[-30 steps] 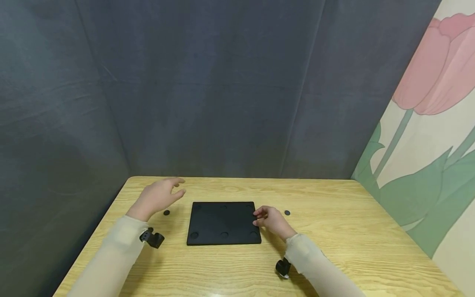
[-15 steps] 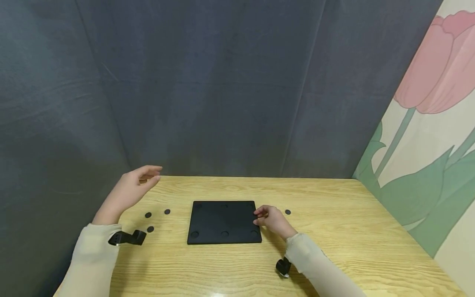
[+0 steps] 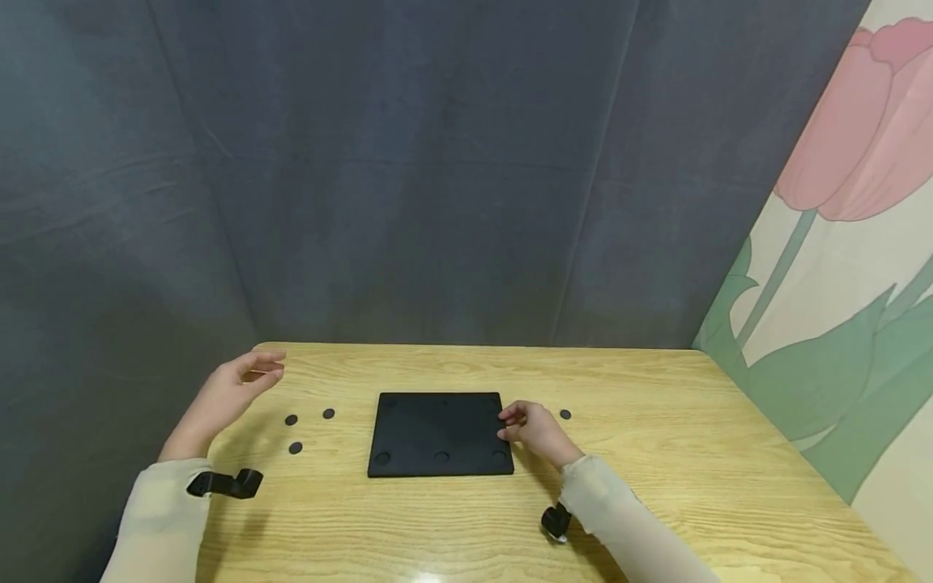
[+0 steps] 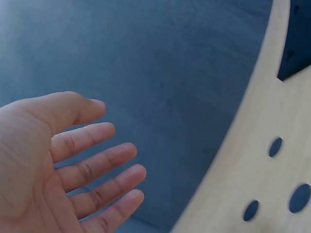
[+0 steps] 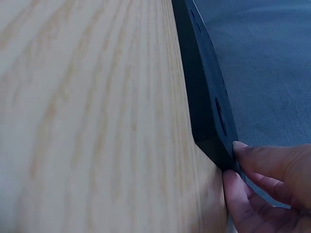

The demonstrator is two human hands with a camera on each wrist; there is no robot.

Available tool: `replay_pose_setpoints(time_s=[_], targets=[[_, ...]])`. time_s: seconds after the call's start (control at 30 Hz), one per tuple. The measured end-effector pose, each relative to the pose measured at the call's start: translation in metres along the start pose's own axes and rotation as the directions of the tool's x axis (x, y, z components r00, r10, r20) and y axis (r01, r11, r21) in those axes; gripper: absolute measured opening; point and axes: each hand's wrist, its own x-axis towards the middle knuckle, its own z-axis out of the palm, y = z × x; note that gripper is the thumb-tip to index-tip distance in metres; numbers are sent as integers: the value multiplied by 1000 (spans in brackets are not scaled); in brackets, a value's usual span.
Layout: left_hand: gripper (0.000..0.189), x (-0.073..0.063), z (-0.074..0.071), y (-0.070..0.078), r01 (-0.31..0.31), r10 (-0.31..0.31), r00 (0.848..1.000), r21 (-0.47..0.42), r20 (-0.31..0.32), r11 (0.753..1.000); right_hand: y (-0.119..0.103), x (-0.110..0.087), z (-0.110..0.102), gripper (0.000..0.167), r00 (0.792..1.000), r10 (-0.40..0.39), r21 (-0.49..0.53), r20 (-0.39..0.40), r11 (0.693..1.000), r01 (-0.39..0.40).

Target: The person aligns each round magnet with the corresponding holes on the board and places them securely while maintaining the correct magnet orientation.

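Note:
A flat black rectangular board (image 3: 437, 433) with round recesses along its long sides lies mid-table. My right hand (image 3: 539, 433) grips its right edge; in the right wrist view, fingertips (image 5: 232, 182) meet the edge of the board (image 5: 199, 97) near a corner. Over the table's left side hovers my left hand (image 3: 222, 401), holding nothing, its fingers relaxed and apart in the left wrist view. Below and to the right of it lie three small dark discs: a far left disc (image 3: 291, 419), a disc nearer the board (image 3: 329, 413) and a front disc (image 3: 295, 448).
One more dark disc (image 3: 565, 414) lies right of the board, beyond my right hand. The wooden table (image 3: 408, 526) ends at a dark curtain (image 3: 437, 178) behind and at the left. A wall with a painted tulip (image 3: 845, 138) stands on the right.
My left hand has moved left, away from the board, rising and then lowering a little. Two more discs now show on the table's left side. The right hand has kept its place at the board.

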Motion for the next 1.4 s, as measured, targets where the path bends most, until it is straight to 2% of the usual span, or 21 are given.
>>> replay_pose_setpoints(time_s=[0.13, 0.23, 0.37, 0.57, 0.63, 0.9, 1.13, 1.4], targets=[[52, 2, 8, -15, 37, -36, 999, -47, 31, 998, 0, -1, 0, 20, 1000, -11, -3, -4, 1000, 11], [49, 4, 14, -26, 44, -38, 998, -117, 54, 992, 0, -1, 1, 20, 1000, -13, -4, -8, 1000, 13], [47, 6, 24, -41, 69, -56, 995, -155, 84, 985, 0, 0, 2, 20, 1000, -10, -3, -8, 1000, 10], [46, 8, 36, -58, 188, -167, 976, -153, 137, 970, 0, 0, 2, 20, 1000, -5, 10, -6, 1000, 5], [46, 9, 40, -62, 207, -186, 972, -147, 145, 967, 0, 0, 2, 21, 1000, -3, 10, -7, 1000, 3], [43, 11, 47, -72, 192, -176, 973, -98, 151, 977, 1, 1, 2, 20, 1000, 7, 6, -9, 1000, -7], [39, 13, 49, -75, 185, -165, 968, -93, 191, 978, 0, 1, 2, 21, 1000, 11, -6, -9, 1000, -11], [43, 13, 49, -74, 201, -186, 962, -58, 202, 978, -1, 0, 1, 21, 1000, 3, -2, -5, 1000, -3]])
